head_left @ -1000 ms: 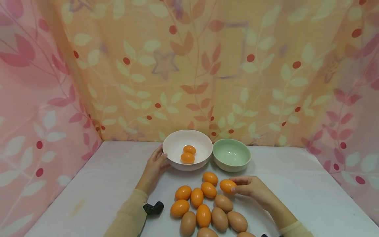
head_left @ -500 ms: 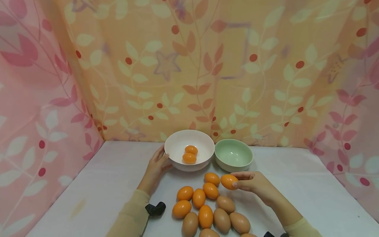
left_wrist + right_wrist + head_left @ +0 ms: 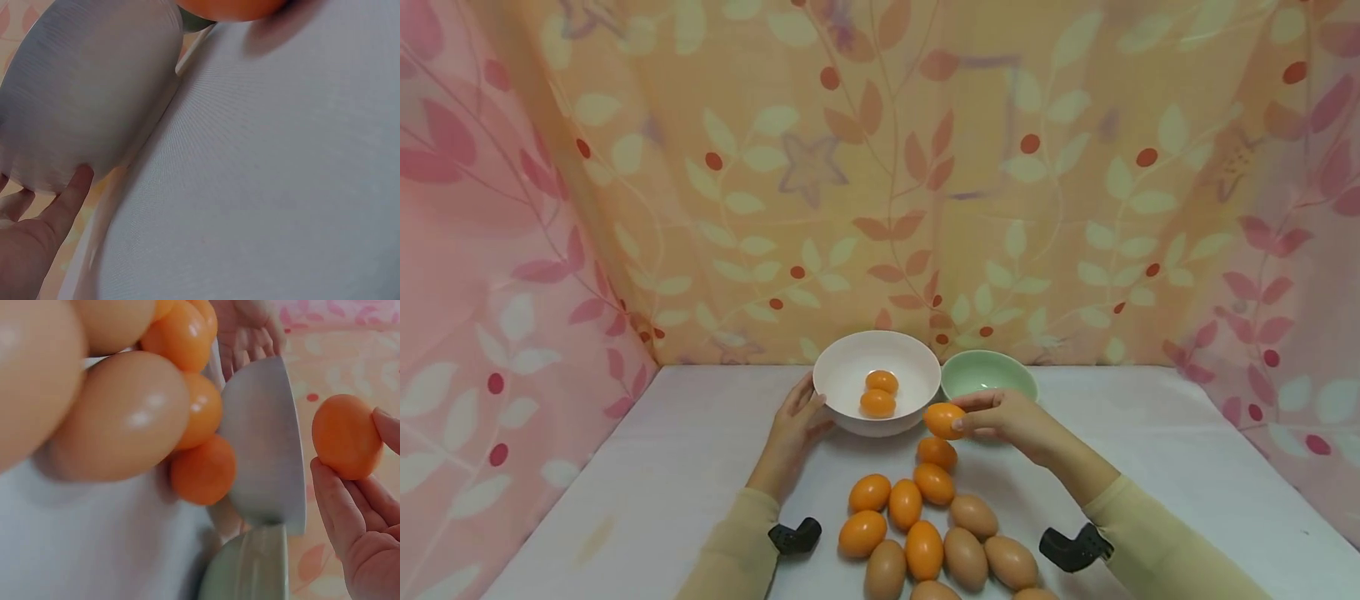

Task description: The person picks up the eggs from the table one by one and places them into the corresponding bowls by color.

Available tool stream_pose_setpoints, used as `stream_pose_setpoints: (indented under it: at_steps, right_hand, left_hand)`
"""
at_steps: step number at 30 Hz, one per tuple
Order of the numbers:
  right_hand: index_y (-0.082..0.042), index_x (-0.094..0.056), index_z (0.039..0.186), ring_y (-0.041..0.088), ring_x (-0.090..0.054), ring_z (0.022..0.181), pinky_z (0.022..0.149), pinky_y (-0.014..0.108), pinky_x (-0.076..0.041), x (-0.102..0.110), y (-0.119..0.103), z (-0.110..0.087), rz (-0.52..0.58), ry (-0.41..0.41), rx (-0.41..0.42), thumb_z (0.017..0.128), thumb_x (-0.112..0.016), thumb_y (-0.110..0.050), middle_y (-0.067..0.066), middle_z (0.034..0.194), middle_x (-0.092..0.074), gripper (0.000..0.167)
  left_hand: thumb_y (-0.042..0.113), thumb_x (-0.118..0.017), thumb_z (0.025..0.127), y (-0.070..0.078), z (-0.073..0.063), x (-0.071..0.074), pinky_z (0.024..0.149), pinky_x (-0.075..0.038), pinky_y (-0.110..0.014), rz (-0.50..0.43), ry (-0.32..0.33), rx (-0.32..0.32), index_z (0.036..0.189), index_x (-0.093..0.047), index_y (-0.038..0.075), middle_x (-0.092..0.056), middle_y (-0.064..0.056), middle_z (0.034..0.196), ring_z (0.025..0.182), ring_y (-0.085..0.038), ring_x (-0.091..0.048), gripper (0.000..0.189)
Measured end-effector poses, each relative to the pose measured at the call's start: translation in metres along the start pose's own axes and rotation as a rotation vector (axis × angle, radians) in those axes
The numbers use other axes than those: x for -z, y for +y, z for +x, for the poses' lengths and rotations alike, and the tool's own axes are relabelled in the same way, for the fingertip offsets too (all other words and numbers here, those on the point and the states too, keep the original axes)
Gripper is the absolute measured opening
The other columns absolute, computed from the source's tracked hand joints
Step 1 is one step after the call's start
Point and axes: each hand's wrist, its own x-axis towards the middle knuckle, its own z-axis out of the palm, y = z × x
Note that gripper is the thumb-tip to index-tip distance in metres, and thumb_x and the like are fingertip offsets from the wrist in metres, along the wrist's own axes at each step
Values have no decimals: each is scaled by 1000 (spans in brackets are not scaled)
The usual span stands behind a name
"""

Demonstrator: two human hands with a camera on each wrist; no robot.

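My right hand [image 3: 1011, 421] pinches an orange egg [image 3: 944, 421] between thumb and fingertips, raised above the table near the right side of the white bowl [image 3: 838, 367]. In the right wrist view this egg [image 3: 347, 436] is clear of the bowl wall. The white bowl holds two orange eggs [image 3: 878, 403]. My left hand [image 3: 793, 429] rests against the bowl's left outer wall, thumb toward the front. In the left wrist view its fingers [image 3: 72, 197] touch the outside of the bowl, fairly straight. Several orange eggs [image 3: 905, 503] and brown eggs [image 3: 966, 558] lie loose in front of the bowls.
A green bowl [image 3: 973, 375] stands right beside the white one, partly hidden by my right hand. Both bowls stand near the back of a white-covered table [image 3: 625, 467]. A patterned curtain [image 3: 887, 208] hangs behind it. Black wrist devices [image 3: 1078, 547] are on both sleeves.
My right hand has lifted the orange egg and carried it left and away from me toward the white bowl, now passing in front of the green bowl. The left hand stays at the white bowl.
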Motion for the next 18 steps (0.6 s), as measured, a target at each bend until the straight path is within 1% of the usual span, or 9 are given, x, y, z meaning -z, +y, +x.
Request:
stream_pose_setpoints:
  at_steps: [3,7,15,18]
  right_hand:
    - [1,-63,131,13,-67,108,101,32,-53,-4,-6,10,16,3,4,88,-72,-22,7,119,-73,50]
    - [0,-62,132,12,-66,110,104,34,-52,-8,-15,21,12,11,24,88,-72,-23,8,123,-71,50]
    - [-4,-67,127,12,-66,109,105,35,-52,-16,-27,37,0,31,18,86,-74,-24,6,119,-72,46]
    - [-6,-67,127,13,-66,110,107,37,-50,-18,-31,43,-29,35,14,86,-75,-26,5,118,-73,47]
  left_hand:
    - [24,-53,103,0,0,-2,108,-47,-52,5,1,0,157,-29,20,-23,-5,166,145,-30,-38,60]
    - [23,-54,103,2,1,-3,108,-47,-52,4,4,2,156,-31,22,-25,-4,165,145,-29,-39,58]
    - [21,-52,103,2,-1,-3,106,-49,-53,1,16,-3,157,-30,21,-24,-5,166,144,-30,-39,58]
    - [21,-53,103,2,-2,-2,106,-48,-53,-1,22,2,156,-31,20,-25,-5,165,144,-30,-39,58]
